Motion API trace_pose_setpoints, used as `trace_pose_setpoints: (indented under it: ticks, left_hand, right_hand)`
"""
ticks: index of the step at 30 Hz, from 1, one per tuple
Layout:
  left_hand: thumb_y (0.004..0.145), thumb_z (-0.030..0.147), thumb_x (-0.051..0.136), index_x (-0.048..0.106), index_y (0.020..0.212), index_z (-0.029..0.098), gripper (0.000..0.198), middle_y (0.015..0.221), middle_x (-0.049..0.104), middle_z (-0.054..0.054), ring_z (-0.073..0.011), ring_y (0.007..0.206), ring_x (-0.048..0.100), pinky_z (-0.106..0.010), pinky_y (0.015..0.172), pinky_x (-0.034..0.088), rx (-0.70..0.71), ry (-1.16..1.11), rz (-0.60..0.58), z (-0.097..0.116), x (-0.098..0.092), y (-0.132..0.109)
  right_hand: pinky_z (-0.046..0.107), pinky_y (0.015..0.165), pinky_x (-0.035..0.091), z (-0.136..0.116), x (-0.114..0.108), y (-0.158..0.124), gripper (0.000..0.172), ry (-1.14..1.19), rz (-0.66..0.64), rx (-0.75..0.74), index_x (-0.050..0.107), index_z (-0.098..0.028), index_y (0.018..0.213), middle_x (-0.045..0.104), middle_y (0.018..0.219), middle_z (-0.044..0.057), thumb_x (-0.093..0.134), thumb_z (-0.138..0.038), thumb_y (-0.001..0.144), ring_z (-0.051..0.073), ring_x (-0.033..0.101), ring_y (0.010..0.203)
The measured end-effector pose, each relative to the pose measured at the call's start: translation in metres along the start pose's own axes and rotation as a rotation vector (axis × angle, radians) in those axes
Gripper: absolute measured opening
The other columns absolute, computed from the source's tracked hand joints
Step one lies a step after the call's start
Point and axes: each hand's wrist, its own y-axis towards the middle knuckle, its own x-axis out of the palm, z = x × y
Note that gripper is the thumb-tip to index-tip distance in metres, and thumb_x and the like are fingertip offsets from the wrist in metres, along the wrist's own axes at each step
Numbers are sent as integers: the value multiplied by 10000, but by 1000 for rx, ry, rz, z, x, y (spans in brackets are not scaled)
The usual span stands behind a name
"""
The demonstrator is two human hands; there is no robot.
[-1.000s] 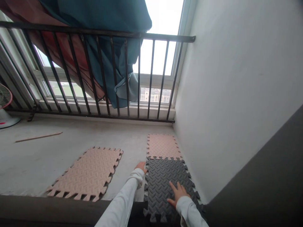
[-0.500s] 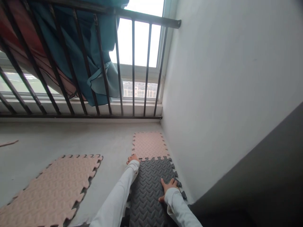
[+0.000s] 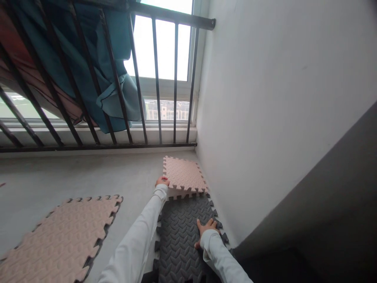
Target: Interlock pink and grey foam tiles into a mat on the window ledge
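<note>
Now the left hand point(image 3: 162, 181) grips the pink tile point(image 3: 184, 177), near edge tilted up, while the right hand point(image 3: 207, 228) presses open-palmed on the grey tile point(image 3: 182, 232).

Daylight pours in through the window point(image 3: 165, 51), blown out white there. Wall point(image 3: 279, 98) evenly lit, shadows soft, railing point(image 3: 118, 78) bars bend from wide-angle distortion.

Matt embossed foam mats point(image 3: 184, 177) lie on rough concrete floor point(image 3: 73, 177).

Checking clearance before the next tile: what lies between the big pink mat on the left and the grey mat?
In the head view, bare concrete floor and the left sleeve separate the pink mat from the grey mat.
</note>
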Motion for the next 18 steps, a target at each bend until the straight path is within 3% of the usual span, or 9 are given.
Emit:
trace_pose_setpoints:
  ticks: [5, 7, 9, 11, 13, 18]
  left_hand:
    - [511, 90, 606, 528, 638, 161, 165, 461, 483, 58, -98, 424, 511, -249, 445, 465, -32, -360, 15, 63, -16, 13]
    - [514, 81, 615, 526, 665, 151, 188, 505, 498, 49, -89, 429, 512, -256, 444, 474, -28, -479, 54, 79, -40, 20]
    - [528, 71, 614, 522, 690, 144, 200, 542, 515, 41, -86, 446, 525, -265, 464, 489, -26, -580, 103, 81, -76, 25]
    - [553, 56, 599, 516, 716, 139, 201, 553, 523, 37, -86, 461, 539, -278, 489, 504, -32, -664, 158, 69, -122, 25]
    - [580, 36, 573, 504, 735, 136, 197, 539, 520, 41, -88, 469, 547, -292, 505, 516, -47, -728, 222, 43, -176, 19]
    - [598, -2, 527, 448, 686, 161, 201, 526, 536, 52, -98, 499, 562, -304, 500, 530, -148, -916, 421, -65, -307, -17]
  right_hand:
    - [682, 727, 284, 4, -7, -10, 1020, 12, 32, -45, 194, -343, 1293, 180, 1362, 216, 716, -461, 424, 457, 183, 1188]
    - [667, 737, 297, 4, -11, -17, 996, -4, 15, -51, 181, -346, 1295, 184, 1360, 216, 704, -453, 454, 449, 180, 1193]
    - [655, 744, 302, 5, -15, -21, 984, -13, -1, -47, 165, -350, 1296, 184, 1360, 215, 696, -445, 473, 446, 168, 1198]
    - [649, 745, 303, 6, -17, -23, 963, -14, -5, -50, 163, -355, 1295, 192, 1357, 211, 683, -451, 491, 446, 173, 1196]
    - [638, 747, 309, 6, -16, -21, 933, -24, 4, -50, 173, -365, 1290, 215, 1350, 203, 668, -461, 505, 436, 203, 1190]
    - [572, 744, 354, 6, -8, -8, 864, -68, 56, -32, 200, -393, 1274, 302, 1315, 180, 638, -472, 534, 394, 302, 1164]
